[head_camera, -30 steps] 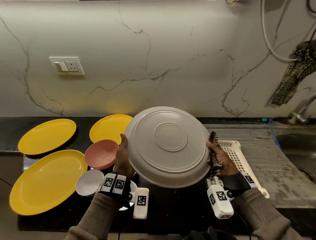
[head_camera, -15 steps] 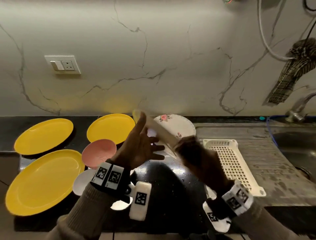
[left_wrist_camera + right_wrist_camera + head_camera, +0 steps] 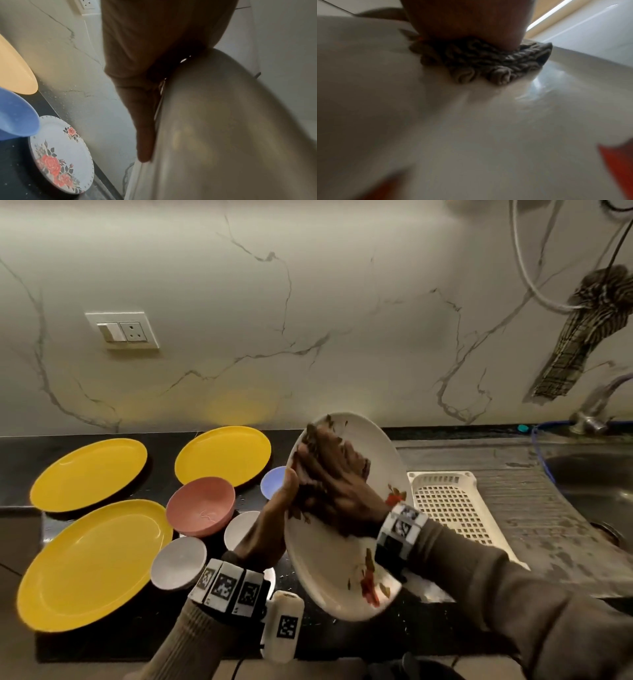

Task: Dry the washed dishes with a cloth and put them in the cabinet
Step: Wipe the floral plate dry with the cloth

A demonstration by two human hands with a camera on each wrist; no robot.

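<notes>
At our right hand (image 3: pixel 337 484) the cloth (image 3: pixel 481 63) presses flat on the floral plate (image 3: pixel 346 563), which slants from twelve to six; our left hand (image 3: pixel 274 525) apparently clasps its nine o'clock rim.

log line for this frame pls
step: drying | left hand: holds floral plate tilted, above counter | right hand: presses cloth on plate face | cabinet: not in view
</notes>
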